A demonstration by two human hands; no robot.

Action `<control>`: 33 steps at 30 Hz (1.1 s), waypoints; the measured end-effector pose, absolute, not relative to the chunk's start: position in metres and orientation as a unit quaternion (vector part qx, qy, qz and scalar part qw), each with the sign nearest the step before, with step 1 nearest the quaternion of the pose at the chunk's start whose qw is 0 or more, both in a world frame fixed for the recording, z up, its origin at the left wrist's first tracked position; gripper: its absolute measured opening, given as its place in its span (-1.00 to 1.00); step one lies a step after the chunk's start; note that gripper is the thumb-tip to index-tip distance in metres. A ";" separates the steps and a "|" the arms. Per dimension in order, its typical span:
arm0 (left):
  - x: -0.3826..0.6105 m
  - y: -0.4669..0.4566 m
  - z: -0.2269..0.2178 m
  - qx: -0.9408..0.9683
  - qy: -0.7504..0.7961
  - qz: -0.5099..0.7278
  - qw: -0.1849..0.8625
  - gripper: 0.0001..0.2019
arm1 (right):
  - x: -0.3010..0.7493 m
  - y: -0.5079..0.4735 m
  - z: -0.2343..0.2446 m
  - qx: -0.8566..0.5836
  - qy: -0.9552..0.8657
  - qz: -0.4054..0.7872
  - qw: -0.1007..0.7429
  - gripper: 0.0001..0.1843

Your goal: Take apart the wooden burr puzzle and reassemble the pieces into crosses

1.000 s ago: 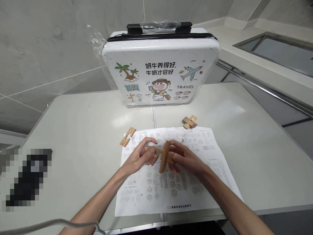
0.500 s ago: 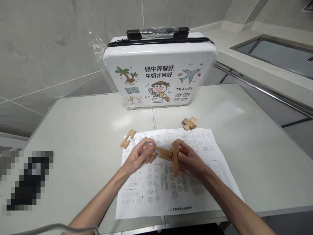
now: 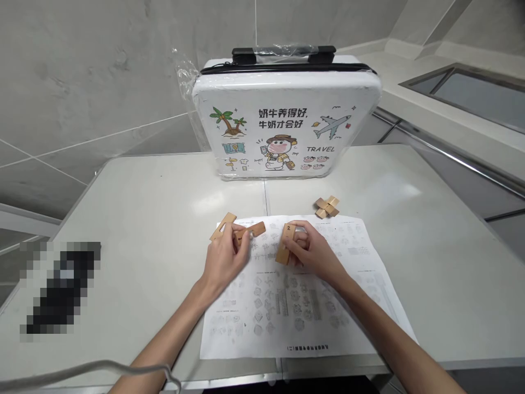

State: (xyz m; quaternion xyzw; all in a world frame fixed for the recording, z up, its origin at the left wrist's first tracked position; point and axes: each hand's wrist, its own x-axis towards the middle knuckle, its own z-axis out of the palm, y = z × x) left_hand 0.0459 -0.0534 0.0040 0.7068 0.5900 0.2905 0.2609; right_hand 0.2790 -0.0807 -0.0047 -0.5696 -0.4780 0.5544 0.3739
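My left hand [image 3: 226, 251] is closed on a notched wooden puzzle piece [image 3: 257, 229], whose darker end sticks out to the right of the fingers. Beside those fingers, another flat wooden piece [image 3: 223, 225] lies at the paper's upper left edge, partly hidden by the hand. My right hand [image 3: 309, 249] pinches a flat wooden puzzle piece marked 2 [image 3: 286, 243], tilted above the printed sheet [image 3: 266, 342]. A gap separates the two held pieces. Small diagrams cover the sheet under both hands.
An assembled wooden cross-shaped puzzle [image 3: 327, 207] rests behind the sheet's upper right edge. At the back of the table [image 3: 135, 219] stands a white plastic-wrapped suitcase [image 3: 283, 98]. A pixelated dark object [image 3: 61, 290] lies at left. A grey cable or bar [image 3: 102, 365] crosses the lower left.
The two held pieces, touching before, are now apart. My left hand has moved left to the loose piece; my right hand has turned its piece so the number 2 shows. The view shifted slightly.
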 end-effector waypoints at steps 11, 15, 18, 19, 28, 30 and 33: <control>0.051 -0.067 -0.001 0.752 0.603 0.179 0.199 -0.77 | 0.249 -0.066 -0.015 -0.622 -0.617 0.344 0.338 -0.79; 0.050 -0.067 -0.003 0.763 0.594 0.175 0.184 -0.74 | 0.247 -0.071 -0.025 -0.635 -0.658 0.259 0.311 -0.74; 0.049 -0.068 -0.006 0.770 0.590 0.178 0.168 -0.72 | 0.245 -0.074 -0.030 -0.639 -0.681 0.200 0.297 -0.71; 0.048 -0.069 -0.007 0.772 0.589 0.177 0.161 -0.72 | 0.245 -0.074 -0.031 -0.640 -0.685 0.187 0.293 -0.70; 0.048 -0.069 -0.012 0.770 0.605 0.166 0.115 -0.71 | 0.241 -0.076 -0.033 -0.634 -0.704 0.148 0.285 -0.65; 0.047 -0.069 -0.012 0.770 0.604 0.171 0.113 -0.74 | 0.241 -0.076 -0.033 -0.631 -0.706 0.146 0.287 -0.64; 0.046 -0.069 -0.011 0.782 0.580 0.199 0.113 -0.80 | 0.240 -0.077 -0.033 -0.626 -0.710 0.144 0.288 -0.64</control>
